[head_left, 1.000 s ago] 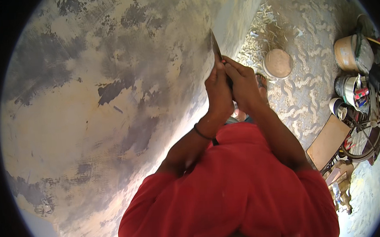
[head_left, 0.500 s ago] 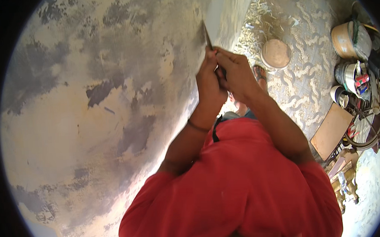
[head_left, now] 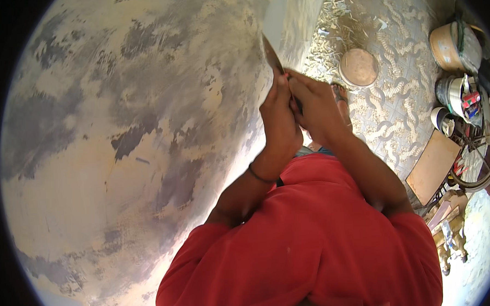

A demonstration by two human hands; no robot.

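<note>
My left hand (head_left: 281,121) and my right hand (head_left: 317,109) are closed together on a scraper (head_left: 273,56) with a thin, flat metal blade. Its dark handle shows only in part between my fingers. The blade points up and away from me, its tip by the wall (head_left: 137,196), which has patches of cream and grey. Whether the blade's edge presses on the wall, I cannot tell. A dark band circles my left wrist.
Pale shavings or scraps (head_left: 327,40) lie along the wall's foot. A round, tan lid-like thing (head_left: 359,67) sits on the patterned floor (head_left: 385,114). At the right stand a tan bucket (head_left: 447,48), a filled pail (head_left: 454,94), a brown board (head_left: 432,166) and a wheel (head_left: 473,184).
Both hands have come a little toward me and to the right with the scraper. Its blade has turned, so more of its flat side shows. The view has shifted slightly.
</note>
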